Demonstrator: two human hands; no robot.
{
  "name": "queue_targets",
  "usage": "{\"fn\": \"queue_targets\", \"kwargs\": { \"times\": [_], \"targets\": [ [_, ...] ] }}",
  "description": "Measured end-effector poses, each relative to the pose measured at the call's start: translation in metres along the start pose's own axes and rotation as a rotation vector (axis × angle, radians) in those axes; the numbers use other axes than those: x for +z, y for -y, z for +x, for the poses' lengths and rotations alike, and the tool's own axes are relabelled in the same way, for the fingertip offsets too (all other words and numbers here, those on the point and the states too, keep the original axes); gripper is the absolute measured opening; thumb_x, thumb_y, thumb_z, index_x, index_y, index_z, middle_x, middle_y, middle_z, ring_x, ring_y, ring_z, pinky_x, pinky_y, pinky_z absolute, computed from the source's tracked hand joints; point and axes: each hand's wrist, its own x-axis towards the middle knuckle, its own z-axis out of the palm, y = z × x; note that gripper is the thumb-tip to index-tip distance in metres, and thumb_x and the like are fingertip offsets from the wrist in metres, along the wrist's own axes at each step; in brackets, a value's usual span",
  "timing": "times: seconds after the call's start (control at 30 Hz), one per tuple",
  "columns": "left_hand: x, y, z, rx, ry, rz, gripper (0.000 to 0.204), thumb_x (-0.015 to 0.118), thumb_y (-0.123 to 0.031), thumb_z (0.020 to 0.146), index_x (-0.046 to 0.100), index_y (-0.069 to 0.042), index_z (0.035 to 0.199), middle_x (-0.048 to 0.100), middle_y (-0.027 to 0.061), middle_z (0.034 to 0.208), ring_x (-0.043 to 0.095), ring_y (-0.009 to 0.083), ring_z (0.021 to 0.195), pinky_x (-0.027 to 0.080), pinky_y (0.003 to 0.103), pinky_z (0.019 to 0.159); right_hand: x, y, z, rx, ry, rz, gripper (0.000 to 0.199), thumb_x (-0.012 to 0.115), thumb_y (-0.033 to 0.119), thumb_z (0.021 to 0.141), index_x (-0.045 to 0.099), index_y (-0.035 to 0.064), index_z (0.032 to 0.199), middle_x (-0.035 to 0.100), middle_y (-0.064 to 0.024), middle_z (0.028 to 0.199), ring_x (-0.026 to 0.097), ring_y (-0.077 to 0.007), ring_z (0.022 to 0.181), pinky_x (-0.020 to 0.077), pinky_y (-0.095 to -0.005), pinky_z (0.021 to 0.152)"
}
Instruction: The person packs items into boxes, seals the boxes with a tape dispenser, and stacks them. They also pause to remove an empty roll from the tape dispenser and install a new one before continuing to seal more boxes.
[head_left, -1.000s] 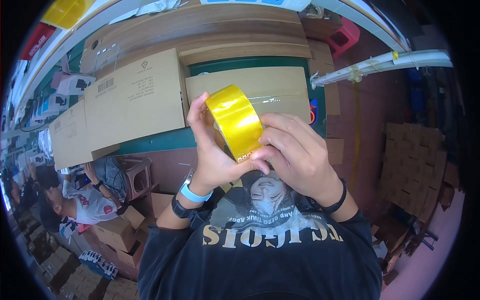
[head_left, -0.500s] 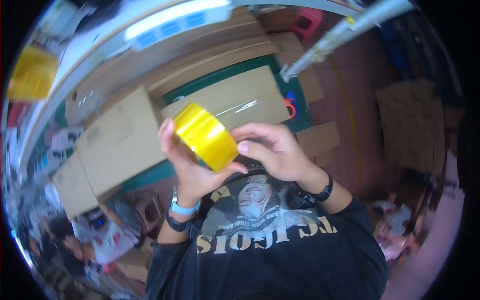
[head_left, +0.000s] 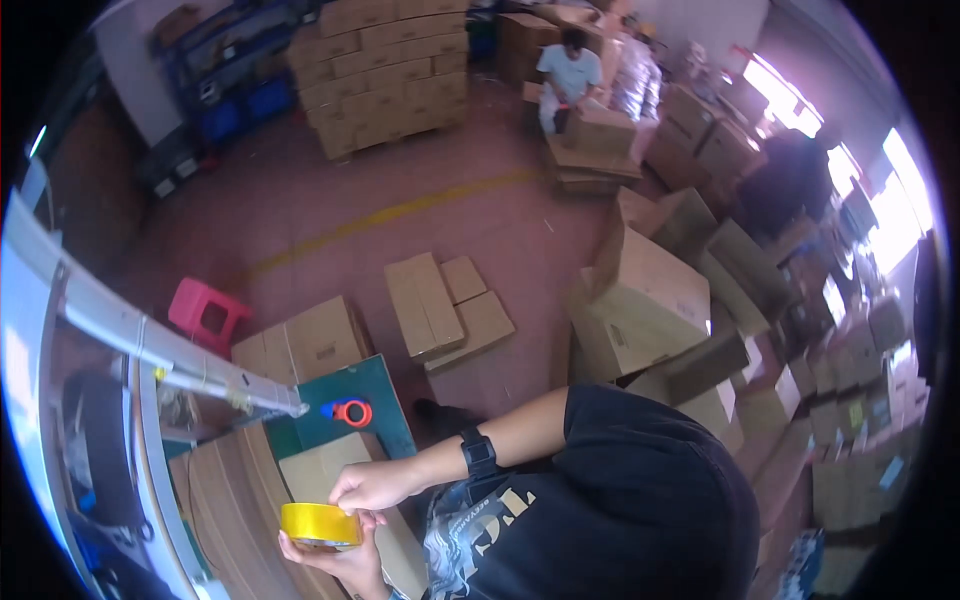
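Yellow and glossy, the roll of packing tape (head_left: 320, 524) lies nearly flat in your grip, its round face turned up and its core axis running roughly up toward the camera, tilted a little to the left. It sits low in the view, just over the green tabletop (head_left: 385, 400) and the pale flattened cardboard sheet (head_left: 330, 465) lying on it.

Your left hand (head_left: 340, 560) cups the roll from below, fingers curled closed around its underside. Your right hand (head_left: 370, 487) comes in from above, fingertips pinched at the roll's upper edge; whether they hold a loose end of tape is too small to make out. A black wristwatch (head_left: 479, 454) bands the right forearm.

Much of the left hand is hidden under the roll, and its wrist is cut off at the lower edge. Your black printed T-shirt (head_left: 620, 500) fills the lower right and covers whatever lies below it.

An orange tape dispenser (head_left: 350, 411) rests on the tabletop beyond the sheet. A pink plastic stool (head_left: 207, 315) stands on the reddish floor, with flat brown cartons (head_left: 440, 300) stacked near it. Far off, another person (head_left: 567, 80) sits among boxes.
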Motion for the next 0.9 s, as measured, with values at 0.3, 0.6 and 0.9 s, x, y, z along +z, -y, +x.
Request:
{"fn": "queue_targets", "kwargs": {
  "times": [0.3,0.6,0.9],
  "targets": [
    [0.004,-0.018,0.019,0.178,-0.009,-0.102,0.114,0.094,-0.012,0.067,0.016,-0.008,0.151,0.038,0.0205,0.137,0.053,0.0327,0.115,0.050,0.050,0.098,0.002,-0.007,0.015,-0.080,0.043,0.005,0.030,0.047,0.010,0.093,0.069,-0.0054,0.105,0.066,-0.0097,0.071,0.062,-0.0113,0.053,0.0483,-0.0253,0.048],
    [-0.007,-0.008,0.015,0.232,-0.186,0.102,0.128,0.102,-0.023,0.053,0.018,-0.004,0.148,0.040,0.0181,0.135,0.055,0.0324,0.110,0.050,0.048,0.093,0.013,-0.005,0.035,-0.083,0.107,0.003,0.025,0.046,0.007,0.096,0.069,-0.0025,0.093,0.058,-0.0037,0.064,0.057,-0.0089,0.051,0.0446,-0.0242,0.047],
    [0.017,-0.015,0.034,0.264,-0.143,0.010,0.129,0.103,-0.028,0.052,0.019,-0.003,0.147,0.043,0.0177,0.132,0.056,0.0320,0.107,0.050,0.047,0.092,-0.008,0.002,0.025,-0.109,0.029,0.110,0.023,0.047,0.005,0.095,0.068,-0.0018,0.090,0.055,-0.0021,0.064,0.052,-0.0077,0.051,0.0416,-0.0228,0.048]
  ]
}}
